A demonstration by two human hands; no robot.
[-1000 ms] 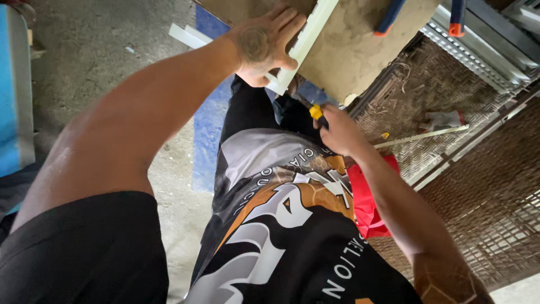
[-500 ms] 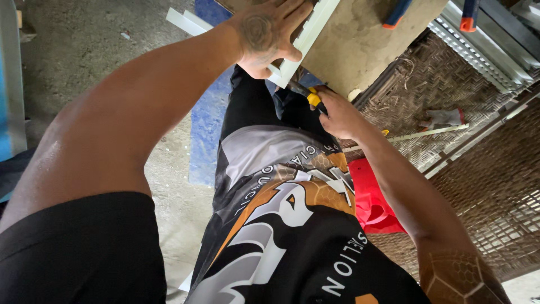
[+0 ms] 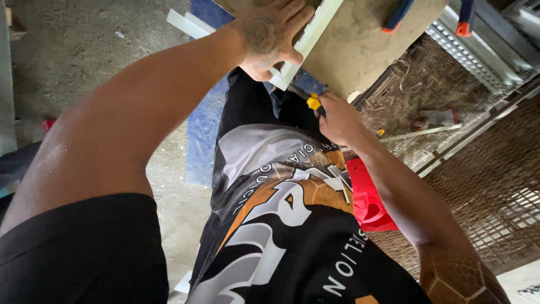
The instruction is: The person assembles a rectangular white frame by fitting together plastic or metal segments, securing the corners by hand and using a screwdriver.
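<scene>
White trim strip (image 3: pixel 306 42) pinned flat on far workbench (image 3: pixel 365 50) under spread left hand (image 3: pixel 270 36). Right hand (image 3: pixel 337 118) just nearer, fist wrapped round yellow-handled tool (image 3: pixel 314 103), tip hidden below bench edge.

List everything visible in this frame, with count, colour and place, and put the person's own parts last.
pale strip: one, cream, on the board's edge, under the left hand
board: one, tan, top centre
yellow-handled tool: one, yellow and dark, in the right hand below the board
clamp handles: two, blue with orange tips, top right
woven mats: brown, right side
metal grating: grey, upper right
red cloth: one, at the person's hip
blue sheet: one, on the concrete floor
left hand: pressing the strip
right hand: gripping the tool
</scene>
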